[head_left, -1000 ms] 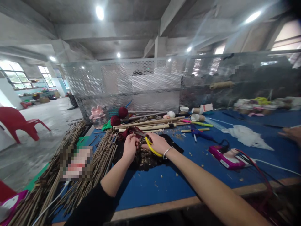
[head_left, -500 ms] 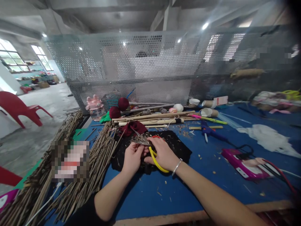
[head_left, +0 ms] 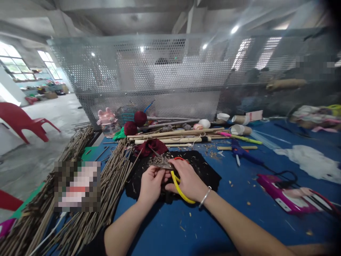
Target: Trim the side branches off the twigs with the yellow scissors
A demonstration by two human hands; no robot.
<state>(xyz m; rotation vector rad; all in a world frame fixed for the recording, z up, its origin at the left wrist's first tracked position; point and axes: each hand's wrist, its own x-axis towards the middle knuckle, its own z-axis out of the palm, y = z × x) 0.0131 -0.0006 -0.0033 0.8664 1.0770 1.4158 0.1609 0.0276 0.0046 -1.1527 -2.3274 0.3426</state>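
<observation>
My right hand (head_left: pixel 185 177) is closed on a pair of scissors (head_left: pixel 176 183) with yellow and red handles. Their metal blades point left, over the fingertips of my left hand (head_left: pixel 152 179). The left fingers are pinched together just under the blades; what they hold, if anything, is too small to make out. Both hands are over a black cloth (head_left: pixel 206 174) strewn with small brown clippings. A dark red cloth (head_left: pixel 151 146) lies crumpled at its back edge.
Bundles of thin brown sticks (head_left: pixel 106 188) lie along the left. Bamboo rods (head_left: pixel 176 138) and dark red yarn balls (head_left: pixel 130 128) are at the back. To the right are a blue glue gun (head_left: pixel 243 153), a magenta power strip (head_left: pixel 279 195) and a white plastic bag (head_left: pixel 309 161).
The scissor blades have drawn closer together. Both hands keep nearly the same place over the black cloth, while the view has shifted slightly.
</observation>
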